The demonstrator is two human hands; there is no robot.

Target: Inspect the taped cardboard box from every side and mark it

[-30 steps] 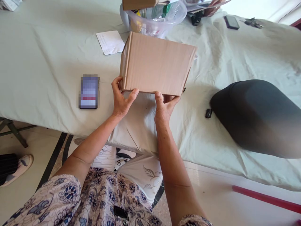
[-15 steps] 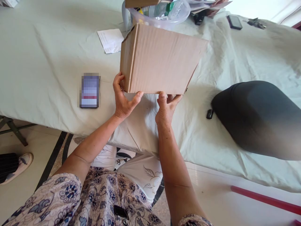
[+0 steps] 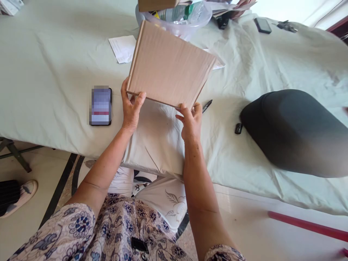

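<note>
A flat brown cardboard box (image 3: 170, 63) is held up over the cloth-covered table, tilted with its right side lower. My left hand (image 3: 131, 108) grips its near left corner, thumb on the near edge and fingers round the left side. My right hand (image 3: 191, 121) holds the near right corner, its thumb against the edge; some of its fingers are hidden under the box. Just right of my right hand lies a black pen (image 3: 207, 106). A phone (image 3: 100, 106) with a blurred screen rests to the left of my left hand.
Behind the box stands a clear plastic basin (image 3: 201, 25) with bottles in it and a smaller cardboard box (image 3: 157, 4) at its rim. White paper (image 3: 123, 49) lies at the left. A large dark rounded object (image 3: 296, 134) sits on the right, a small black cap (image 3: 238, 128) beside it.
The box has turned clockwise and shifted left, its left side face passing out of sight. Both hands moved with it. The pen and a paper behind the box have come into view.
</note>
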